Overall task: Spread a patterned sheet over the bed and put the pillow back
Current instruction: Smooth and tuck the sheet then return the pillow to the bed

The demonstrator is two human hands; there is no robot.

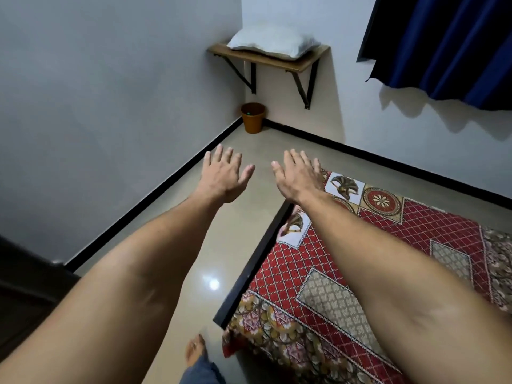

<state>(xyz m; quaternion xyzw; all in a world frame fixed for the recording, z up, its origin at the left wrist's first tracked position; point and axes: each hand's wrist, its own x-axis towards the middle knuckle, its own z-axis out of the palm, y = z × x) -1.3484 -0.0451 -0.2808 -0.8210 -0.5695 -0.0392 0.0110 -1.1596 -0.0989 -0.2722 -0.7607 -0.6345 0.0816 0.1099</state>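
Both arms outstretched, left hand and right hand spread empty.

Pale walls meet a glossy beige floor along black skirting, with a wooden shelf and orange bin in the corner, blue curtain right.

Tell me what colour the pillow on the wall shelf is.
The pillow is plain white, no pattern visible; the head view shows it lying on the wooden shelf.
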